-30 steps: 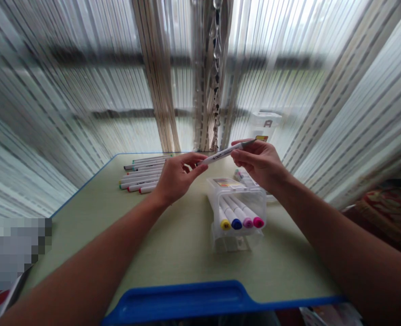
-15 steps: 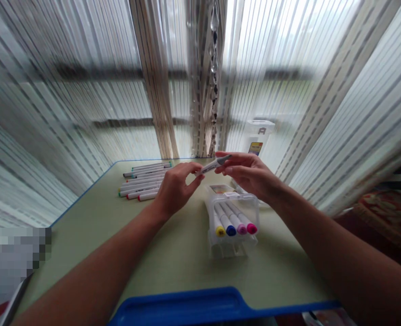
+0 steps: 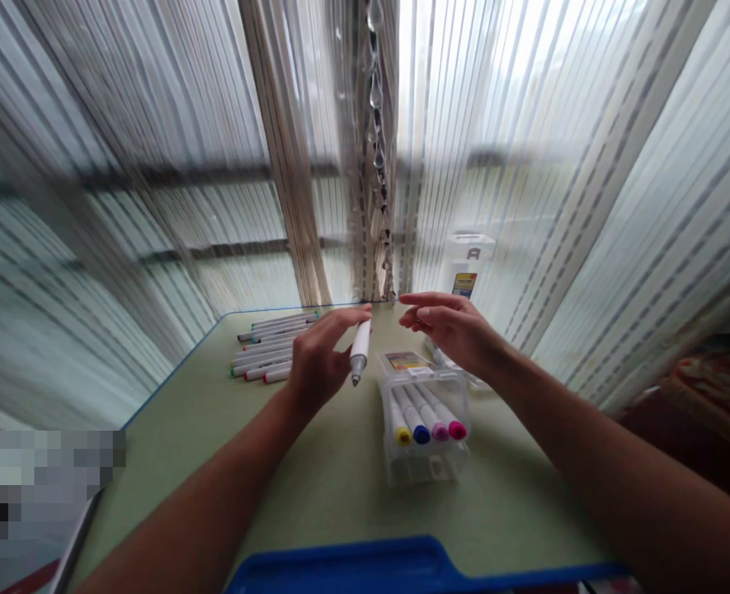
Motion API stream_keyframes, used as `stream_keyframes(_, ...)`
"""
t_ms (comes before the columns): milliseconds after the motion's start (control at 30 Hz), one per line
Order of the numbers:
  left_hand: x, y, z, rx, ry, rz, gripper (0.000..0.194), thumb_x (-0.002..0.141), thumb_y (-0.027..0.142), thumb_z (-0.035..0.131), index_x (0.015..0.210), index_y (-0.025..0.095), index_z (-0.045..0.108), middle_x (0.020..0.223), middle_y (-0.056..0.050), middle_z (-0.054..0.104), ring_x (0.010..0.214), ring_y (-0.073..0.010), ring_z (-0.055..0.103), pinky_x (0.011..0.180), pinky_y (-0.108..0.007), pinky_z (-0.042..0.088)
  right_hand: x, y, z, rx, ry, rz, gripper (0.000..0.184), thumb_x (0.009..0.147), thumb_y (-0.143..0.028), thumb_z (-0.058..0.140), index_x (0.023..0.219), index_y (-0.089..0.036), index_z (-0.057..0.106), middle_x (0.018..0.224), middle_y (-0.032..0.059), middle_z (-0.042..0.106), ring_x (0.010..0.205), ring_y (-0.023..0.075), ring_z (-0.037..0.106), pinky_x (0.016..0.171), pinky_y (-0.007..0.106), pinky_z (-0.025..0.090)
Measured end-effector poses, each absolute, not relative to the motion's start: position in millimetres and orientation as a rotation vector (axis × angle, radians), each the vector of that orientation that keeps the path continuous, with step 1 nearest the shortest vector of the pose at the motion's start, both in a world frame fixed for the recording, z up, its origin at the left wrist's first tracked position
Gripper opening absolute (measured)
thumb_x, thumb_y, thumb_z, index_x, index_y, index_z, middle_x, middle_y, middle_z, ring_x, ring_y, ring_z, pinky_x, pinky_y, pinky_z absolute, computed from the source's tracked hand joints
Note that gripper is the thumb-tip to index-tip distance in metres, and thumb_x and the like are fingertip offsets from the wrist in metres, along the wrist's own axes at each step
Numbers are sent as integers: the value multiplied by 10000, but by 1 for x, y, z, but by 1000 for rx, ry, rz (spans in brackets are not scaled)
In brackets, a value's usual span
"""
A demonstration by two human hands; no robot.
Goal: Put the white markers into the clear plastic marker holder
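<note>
My left hand holds a white marker between thumb and fingers, its grey tip pointing down over the green table. My right hand hovers just right of it with fingers stretched out and nothing in it. Below the hands lies a clear plastic marker case on its side, with yellow, blue, pink and magenta marker ends showing. A row of several white markers lies on the table to the left of my left hand.
Striped sheer curtains hang behind the table. A white case lid with a label stands at the back right. A blue tray edge runs along the near side. A blurred patch fills the lower left corner.
My right hand has let go of the marker and opened. My left hand now holds it alone, swung from level to tip down. The view has tilted upward.
</note>
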State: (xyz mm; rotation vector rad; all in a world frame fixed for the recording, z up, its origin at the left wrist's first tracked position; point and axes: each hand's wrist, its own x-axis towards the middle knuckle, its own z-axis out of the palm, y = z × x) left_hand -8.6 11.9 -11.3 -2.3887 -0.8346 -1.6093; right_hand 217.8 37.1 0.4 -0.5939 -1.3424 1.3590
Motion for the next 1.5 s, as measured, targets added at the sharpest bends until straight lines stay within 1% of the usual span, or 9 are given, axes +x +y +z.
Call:
stream_keyframes(200, -7, 10, -10, -2383, -812, -1688, 174, 914, 178, 681, 1087, 188, 691, 1145, -96, 787, 1023, -194, 766, 924, -294, 589, 220, 39, -2, -579, -1322, 1372, 271, 705, -264, 810, 974, -231, 826, 805, 36, 787, 796, 157, 678, 765, 319, 446)
stream_keyframes(367, -5, 13, -15, -2356, -1100, -1735, 128, 914, 214, 653, 1020, 190, 721, 1088, -85, 800, 991, -213, 769, 924, -356, 604, 220, 39, -1, -593, -1283, 1387, 283, 691, -284, 829, 967, -221, 825, 791, 38, 787, 766, 159, 676, 752, 320, 457)
stream_keyframes(567, -6, 18, -23, -2552, -1285, -1868, 169, 948, 274, 589, 1029, 166, 690, 955, -93, 803, 848, -200, 778, 791, -324, 632, 221, 39, -3, -605, -1266, 1371, 280, 710, -298, 815, 974, -206, 829, 789, 51, 791, 747, 157, 672, 738, 309, 457)
stream_keyframes(700, -5, 19, -25, -2668, -1338, -1790, 213, 991, 325, 541, 1077, 168, 657, 868, -67, 782, 776, -185, 762, 728, -307, 620, 220, 38, -3, -631, -1283, 1339, 274, 722, -327, 825, 961, -193, 830, 786, 64, 787, 751, 168, 675, 723, 315, 462)
stream_keyframes(900, -3, 20, -23, -2693, -1229, -1537, 182, 998, 314, 569, 1055, 178, 676, 850, -47, 727, 716, -166, 684, 670, -279, 557, 218, 35, -1, -729, -1371, 1232, 348, 700, -333, 898, 1012, -204, 815, 847, 53, 777, 759, 152, 671, 731, 309, 509)
stream_keyframes(1067, -4, 18, -19, -2719, -1173, -1365, 266, 1015, 284, 542, 1229, 207, 680, 939, -57, 701, 802, -179, 669, 748, -295, 545, 216, 27, 5, -642, -1420, 1279, 454, 633, -254, 950, 1061, -234, 801, 775, -2, 741, 718, 132, 676, 719, 295, 568)
stream_keyframes(1233, -3, 19, -20, -2715, -1115, -1364, 359, 1021, 271, 529, 1357, 219, 644, 969, -66, 672, 869, -192, 657, 795, -305, 540, 216, 22, 8, -643, -1448, 1262, 382, 667, -259, 935, 1028, -245, 813, 866, 38, 795, 782, 158, 729, 764, 321, 610)
stream_keyframes(1367, -3, 20, -21, -2633, -1102, -1393, 371, 1024, 269, 529, 1379, 227, 627, 969, -64, 659, 912, -203, 648, 839, -325, 542, 220, 21, 11, -667, -1534, 1118, 296, 681, -278, 927, 955, -240, 822, 839, 39, 786, 742, 160, 715, 708, 316, 608)
stream_keyframes(1500, -3, 18, -17, -2551, -1060, -1446, 309, 1024, 250, 524, 1310, 186, 620, 1018, -81, 675, 977, -226, 642, 895, -362, 540, 225, 15, 20, -698, -1664, 916, 246, 724, -267, 894, 955, -238, 816, 795, 30, 760, 691, 154, 666, 638, 303, 563)
